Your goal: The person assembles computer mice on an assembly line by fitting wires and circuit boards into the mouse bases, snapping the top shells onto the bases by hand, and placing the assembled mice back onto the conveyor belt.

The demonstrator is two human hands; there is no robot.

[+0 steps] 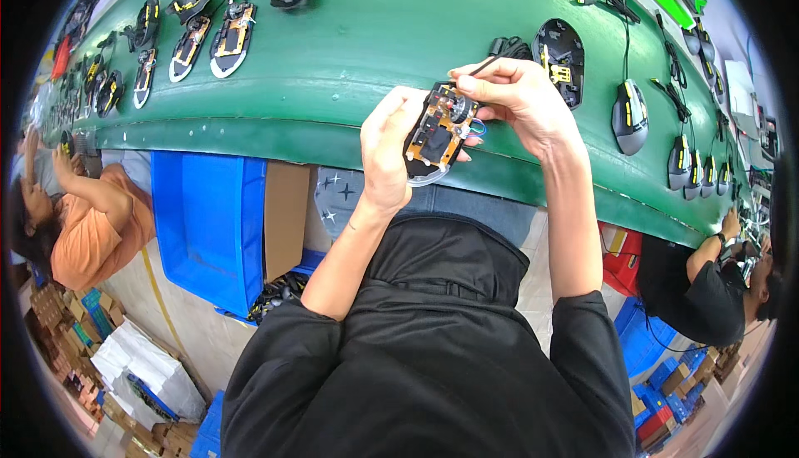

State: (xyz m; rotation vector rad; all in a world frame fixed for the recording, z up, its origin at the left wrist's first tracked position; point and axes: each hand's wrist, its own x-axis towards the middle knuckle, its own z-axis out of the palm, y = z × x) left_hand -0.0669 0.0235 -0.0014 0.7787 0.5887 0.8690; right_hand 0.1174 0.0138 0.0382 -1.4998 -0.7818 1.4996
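Black mouse base (414, 168) clamped in your left hand (385, 146), circuit board (441, 131) up, likely for access. Your right hand (520, 100) pinches the cable (483, 66) up top, probably steadying it.

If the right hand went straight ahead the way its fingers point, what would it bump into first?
The opened computer mouse, its circuit board exposed, held in the left hand. Fingertips of the right hand look right at its edge, perhaps touching; depth is unclear here.

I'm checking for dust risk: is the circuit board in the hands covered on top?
No: the circuit board shows uncovered, and a black shell lies apart on the green table.
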